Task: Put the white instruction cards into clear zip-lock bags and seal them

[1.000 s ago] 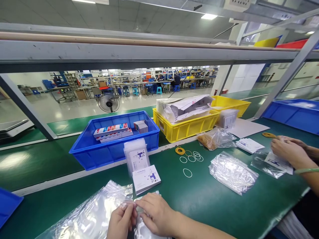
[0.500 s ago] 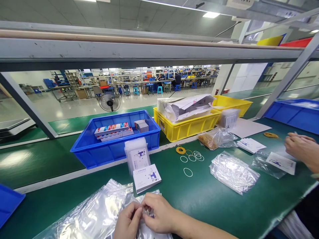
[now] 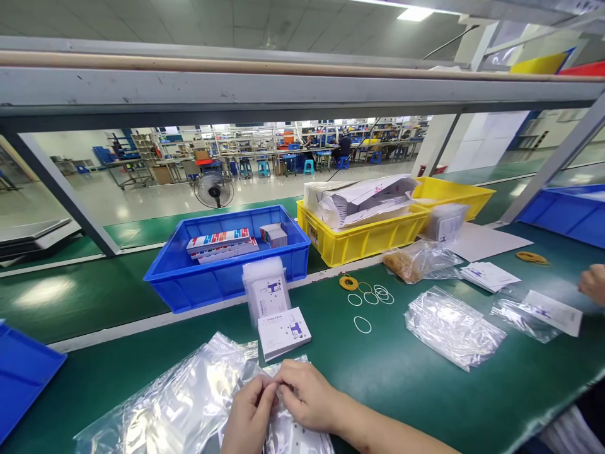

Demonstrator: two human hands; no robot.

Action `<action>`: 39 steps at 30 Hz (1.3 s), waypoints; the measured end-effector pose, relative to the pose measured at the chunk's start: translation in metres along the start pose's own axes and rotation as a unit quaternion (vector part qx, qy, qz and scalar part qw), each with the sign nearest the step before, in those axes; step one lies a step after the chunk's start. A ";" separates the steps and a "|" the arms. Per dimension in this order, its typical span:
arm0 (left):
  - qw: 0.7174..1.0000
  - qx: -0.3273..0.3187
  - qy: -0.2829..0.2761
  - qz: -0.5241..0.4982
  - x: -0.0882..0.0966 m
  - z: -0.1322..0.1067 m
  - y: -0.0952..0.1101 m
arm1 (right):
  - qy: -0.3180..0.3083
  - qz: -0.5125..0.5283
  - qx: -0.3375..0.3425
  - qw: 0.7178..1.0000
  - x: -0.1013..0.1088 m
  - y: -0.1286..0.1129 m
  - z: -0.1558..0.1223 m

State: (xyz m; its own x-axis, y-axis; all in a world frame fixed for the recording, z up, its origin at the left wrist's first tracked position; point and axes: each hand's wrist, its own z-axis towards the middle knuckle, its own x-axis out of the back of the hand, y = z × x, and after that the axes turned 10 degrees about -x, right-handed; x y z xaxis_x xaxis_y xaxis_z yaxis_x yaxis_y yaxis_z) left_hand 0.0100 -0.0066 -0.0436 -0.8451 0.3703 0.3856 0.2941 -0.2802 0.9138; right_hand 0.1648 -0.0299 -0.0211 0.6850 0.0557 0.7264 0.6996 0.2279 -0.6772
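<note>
My left hand (image 3: 250, 413) and my right hand (image 3: 307, 396) meet at the front of the green table, thumbs and fingertips pinched together on the edge of a clear plastic bag (image 3: 297, 438). Something white with print shows through that bag under my hands. A pile of clear plastic bags (image 3: 174, 397) lies to the left of my left hand. Just beyond my hands is a stack of white printed booklets (image 3: 283, 331). Behind it, leaning on the blue bin, stands a bundle of bagged booklets (image 3: 267, 293).
A blue bin (image 3: 227, 277) with small boxes and a yellow bin (image 3: 368, 246) line the back. White rings (image 3: 363, 325) and yellow rubber bands (image 3: 348, 282) lie mid-table. More clear bags (image 3: 454, 328) sit to the right. Another person's hand (image 3: 593, 282) is at the right edge.
The view has turned slightly left. My hands keep their pinch on the bag edge. The other person's hand at right has moved away toward the picture's edge.
</note>
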 end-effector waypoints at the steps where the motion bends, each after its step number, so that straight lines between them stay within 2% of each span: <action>1: 1.000 0.000 -0.003 -0.008 0.000 0.000 0.001 | 0.000 -0.001 0.000 1.000 0.001 0.000 0.000; 7: 0.999 0.029 0.021 -0.034 -0.002 0.002 0.004 | 0.016 -0.018 0.008 1.000 0.000 -0.002 0.000; 16: 0.996 -0.037 -0.008 0.080 -0.004 -0.001 -0.002 | 0.084 -0.076 0.023 0.993 -0.015 0.005 0.000; 21: 0.992 -0.036 -0.007 0.121 -0.003 0.000 -0.001 | 0.125 -0.099 0.020 0.987 -0.026 0.005 0.000; 24: 0.993 -0.029 -0.005 0.118 -0.005 0.000 0.005 | 0.142 -0.099 0.013 0.985 -0.024 0.007 0.002; 28: 0.997 0.002 -0.031 0.069 -0.008 0.000 0.012 | 0.163 -0.090 0.006 0.983 -0.014 0.009 0.006; 33: 0.993 0.081 0.048 -0.075 0.000 0.004 0.016 | 0.128 -0.072 0.089 0.985 -0.007 0.003 0.001; 36: 0.980 0.127 0.063 -0.141 0.008 0.005 0.018 | 0.095 -0.061 0.110 0.987 -0.005 0.000 -0.001; 38: 0.985 0.091 0.082 -0.123 0.015 0.003 0.021 | 0.076 -0.041 0.103 0.991 -0.001 0.000 -0.001; 39: 0.990 0.038 0.098 -0.093 0.018 0.002 0.023 | 0.064 -0.026 0.095 0.993 0.002 0.000 0.000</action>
State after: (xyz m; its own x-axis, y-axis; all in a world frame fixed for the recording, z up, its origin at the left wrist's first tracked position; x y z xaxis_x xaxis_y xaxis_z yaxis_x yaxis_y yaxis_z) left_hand 0.0022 -0.0041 -0.0157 -0.9556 0.2288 0.1854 0.1529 -0.1526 0.9764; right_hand 0.1665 -0.0302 -0.0196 0.6782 -0.0815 0.7303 0.6913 0.4077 -0.5965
